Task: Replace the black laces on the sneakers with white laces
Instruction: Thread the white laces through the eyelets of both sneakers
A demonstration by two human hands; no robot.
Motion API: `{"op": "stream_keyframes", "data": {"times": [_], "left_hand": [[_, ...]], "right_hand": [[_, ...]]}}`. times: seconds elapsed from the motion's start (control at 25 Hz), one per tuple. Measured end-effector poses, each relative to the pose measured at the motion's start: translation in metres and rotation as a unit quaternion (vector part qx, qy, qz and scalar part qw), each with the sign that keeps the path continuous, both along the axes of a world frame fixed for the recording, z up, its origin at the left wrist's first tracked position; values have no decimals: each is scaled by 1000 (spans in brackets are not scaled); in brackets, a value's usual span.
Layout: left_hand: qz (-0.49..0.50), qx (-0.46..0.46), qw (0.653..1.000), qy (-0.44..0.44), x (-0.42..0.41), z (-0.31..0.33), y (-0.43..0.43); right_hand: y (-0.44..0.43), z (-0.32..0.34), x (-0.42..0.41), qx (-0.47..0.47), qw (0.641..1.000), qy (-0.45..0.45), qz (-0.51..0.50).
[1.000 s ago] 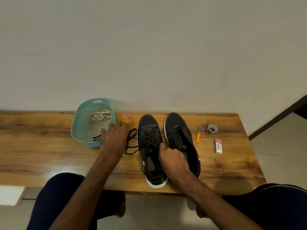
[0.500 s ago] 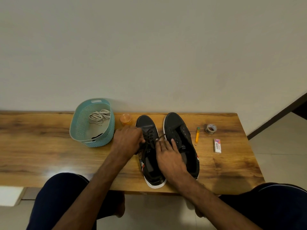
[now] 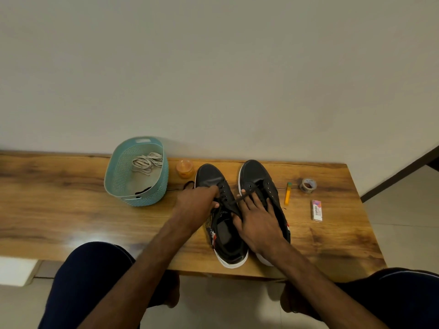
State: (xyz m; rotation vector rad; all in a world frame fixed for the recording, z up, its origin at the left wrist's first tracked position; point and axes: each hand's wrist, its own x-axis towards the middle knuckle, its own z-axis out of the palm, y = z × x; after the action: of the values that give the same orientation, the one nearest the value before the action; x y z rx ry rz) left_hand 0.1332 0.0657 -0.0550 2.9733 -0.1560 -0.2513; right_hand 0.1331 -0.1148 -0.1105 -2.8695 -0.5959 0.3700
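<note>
Plain wall behind; a wooden table (image 3: 71, 210) carries everything.

1. The teal basket (image 3: 142, 198) stands near the far edge, left of the shoes. White laces (image 3: 147, 162) lie bundled inside, and a dark strand (image 3: 143, 191) lies against its near wall. Judgement: the basket serves both as a supply of new laces and as a bin for removed ones, kept within the left hand's reach.
2. Two black sneakers stand side by side, toes to the far edge, heels at the near edge. The left sneaker (image 3: 209, 172) is laced; the eyelets of the right sneaker (image 3: 254, 169) appear bare.
3. The left hand (image 3: 194, 203) has its fingers curled at the left sneaker's lacing and appears to pinch the black lace (image 3: 240, 198).
4. The right hand (image 3: 256, 222) lies on the right sneaker, fingers straight and spread. The lace runs taut to its fingertips; no pinch is evident. Judgement: it steadies the pair while the lace is drawn out.
5. An orange jar (image 3: 184, 167) sits just beside the basket. A yellow stick (image 3: 288, 197), tape roll (image 3: 308, 185) and eraser (image 3: 317, 210) lie toward the right edge, untouched.
</note>
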Motion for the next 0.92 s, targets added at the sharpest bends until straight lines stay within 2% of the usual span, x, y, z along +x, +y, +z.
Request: {"op": "stream_keyframes", "data": {"times": [0.12,0.2,0.28,0.36,0.44,0.52,0.56,0.64,0.84,0.92], "left_hand": [[7,32,999,5,1,2,1],[7,96,995,-5,3,7,14],[82,168,982,-5,5,15,41],[159,200,967,-4,2,22,65],[130,164,978,-13,-6,19,62],[71,9,997,-19,-7,17,34],[40,-30,999,-11,-7,15,20],[-8,-2,1000,-3,-2,8,1],[-13,93,995,-17,-2,3,6],[25,135,990,-32,-2,6,14]], "right_hand": [[-1,0,-2,1,1000,-1,5],[-1,1,-2,0,1000,-2,5],[0,0,-1,-4,1000,-3,1],[0,-1,0,-5,1000,-1,-3],[1,-2,0,-2,1000,1,-7],[1,-2,0,-2,1000,1,-5],[1,-2,0,-4,1000,1,-4],[1,-2,0,-8,1000,4,-4],[2,1,0,-23,1000,13,-7],[3,4,-2,-27,1000,10,-4]]}}
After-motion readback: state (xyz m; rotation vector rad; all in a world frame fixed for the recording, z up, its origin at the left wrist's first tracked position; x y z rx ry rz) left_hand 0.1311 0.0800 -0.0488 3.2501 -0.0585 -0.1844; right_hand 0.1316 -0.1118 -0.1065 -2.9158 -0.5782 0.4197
